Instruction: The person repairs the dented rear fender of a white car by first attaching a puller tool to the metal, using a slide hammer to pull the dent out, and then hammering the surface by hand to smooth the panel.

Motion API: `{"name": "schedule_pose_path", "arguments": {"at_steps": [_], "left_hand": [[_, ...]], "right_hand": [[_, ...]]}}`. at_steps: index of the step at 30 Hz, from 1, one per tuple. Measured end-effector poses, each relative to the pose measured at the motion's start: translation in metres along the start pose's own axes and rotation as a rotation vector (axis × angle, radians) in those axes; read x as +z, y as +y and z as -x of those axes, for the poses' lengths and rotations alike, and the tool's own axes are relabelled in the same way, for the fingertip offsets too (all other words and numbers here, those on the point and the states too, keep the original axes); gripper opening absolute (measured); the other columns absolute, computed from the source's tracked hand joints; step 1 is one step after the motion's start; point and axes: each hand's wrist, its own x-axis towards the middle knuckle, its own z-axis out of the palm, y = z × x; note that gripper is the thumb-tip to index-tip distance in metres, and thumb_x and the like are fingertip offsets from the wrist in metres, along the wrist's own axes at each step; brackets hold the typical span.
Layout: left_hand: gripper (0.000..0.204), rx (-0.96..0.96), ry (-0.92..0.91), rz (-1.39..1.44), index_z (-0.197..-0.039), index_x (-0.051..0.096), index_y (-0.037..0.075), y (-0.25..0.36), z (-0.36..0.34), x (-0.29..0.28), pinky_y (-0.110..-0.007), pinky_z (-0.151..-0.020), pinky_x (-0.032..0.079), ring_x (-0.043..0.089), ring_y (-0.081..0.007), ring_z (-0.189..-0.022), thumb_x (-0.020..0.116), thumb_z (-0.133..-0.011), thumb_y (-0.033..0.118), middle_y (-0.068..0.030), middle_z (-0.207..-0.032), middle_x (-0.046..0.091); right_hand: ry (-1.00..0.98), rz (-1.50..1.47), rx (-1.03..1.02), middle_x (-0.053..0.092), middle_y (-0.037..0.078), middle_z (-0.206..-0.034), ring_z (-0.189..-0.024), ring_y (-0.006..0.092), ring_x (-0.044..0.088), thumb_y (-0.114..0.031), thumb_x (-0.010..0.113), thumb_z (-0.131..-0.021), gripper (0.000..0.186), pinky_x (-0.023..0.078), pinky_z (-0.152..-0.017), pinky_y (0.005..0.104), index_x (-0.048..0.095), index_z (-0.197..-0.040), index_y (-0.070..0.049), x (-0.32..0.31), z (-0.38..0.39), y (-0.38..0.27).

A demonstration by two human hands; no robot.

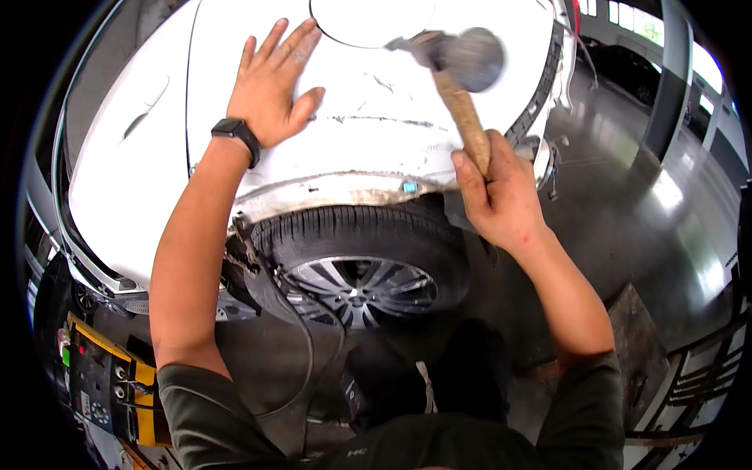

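Filling the upper middle of the view: a white car [368, 149], its side panel facing the person, set on a glossy grey floor [611, 204]. Farther back at upper right, a dark car [623, 69]. Below the panel's scuffed, bare-edged arch sits a wheel [352, 235], black tyre around a silver multi-spoke rim. Lower left: a yellow-and-black machine [110, 384] with knobs and sockets on its face. Dark cables [310, 348] loop down in front of the wheel.

Hammer [464, 113]: over the panel, right of centre; worn wooden handle slanting up and left, dark head blurred, one end broad and round, the other narrow. Contact between head and panel: cannot tell.

Right hand [501, 192]: closed around the lower handle, thumb along it. Left hand [274, 86]: open, laid against the panel, fingers pointing up beside a round seam [338, 41]; thumb out to the right.

Small items: black watch [237, 137] on the left wrist; dark scratches [384, 121] between the hands; light-blue patch [410, 188] on the arch edge.
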Motion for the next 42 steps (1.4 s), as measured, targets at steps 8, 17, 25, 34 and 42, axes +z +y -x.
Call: {"name": "schedule_pose_path", "arguments": {"at_steps": [8,17,25,34,42], "left_hand": [[0.084,0.003,0.035,0.019,-0.168,0.032,0.02,-0.003,-0.004,-0.003,-0.056,-0.133,0.012,0.02,-0.0286,-0.164,0.055,-0.09,0.038,-0.0022,-0.174,0.032],[0.085,0.0,0.043,0.026,-0.168,0.033,0.018,-0.001,-0.007,-0.001,-0.057,-0.133,0.012,0.019,-0.0291,-0.164,0.056,-0.088,0.037,-0.0024,-0.175,0.032],[0.085,-0.003,0.034,0.04,-0.168,0.034,0.016,0.003,-0.008,0.002,-0.058,-0.132,0.012,0.019,-0.031,-0.164,0.055,-0.088,0.036,-0.0048,-0.175,0.031],[0.087,-0.015,0.023,0.034,-0.169,0.031,0.016,0.004,-0.007,-0.003,-0.058,-0.132,0.012,0.019,-0.0321,-0.164,0.057,-0.087,0.035,-0.0062,-0.175,0.03],[0.088,-0.031,0.013,0.022,-0.169,0.03,0.015,0.01,-0.006,0.002,-0.059,-0.132,0.012,0.018,-0.0337,-0.164,0.058,-0.087,0.034,-0.0073,-0.176,0.029]], "right_hand": [[0.076,-0.039,-0.004,0.058,0.028,-0.069,-0.068,0.0528,0.061,-0.025,0.066,-0.104,0.033,0.048,-0.061,0.0563,0.052,-0.092,0.002,0.003,0.011,0.014],[0.11,-0.004,-0.063,0.058,0.028,-0.07,-0.068,0.0527,0.06,-0.022,0.067,-0.103,0.031,0.047,-0.061,0.0551,0.052,-0.092,0.002,0.005,0.006,0.026],[0.122,-0.046,-0.053,0.059,0.029,-0.072,-0.069,0.0519,0.062,-0.022,0.067,-0.102,0.03,0.049,-0.06,0.054,0.052,-0.095,0.003,0.004,0.006,0.039],[0.044,-0.013,0.013,0.061,0.029,-0.071,-0.07,0.0529,0.064,-0.024,0.067,-0.103,0.031,0.05,-0.06,0.0551,0.052,-0.098,0.002,-0.001,0.019,0.043],[0.041,0.009,-0.03,0.061,0.029,-0.071,-0.072,0.0542,0.064,-0.027,0.064,-0.104,0.033,0.051,-0.064,0.0581,0.05,-0.098,0.003,-0.006,0.025,0.048]]}}
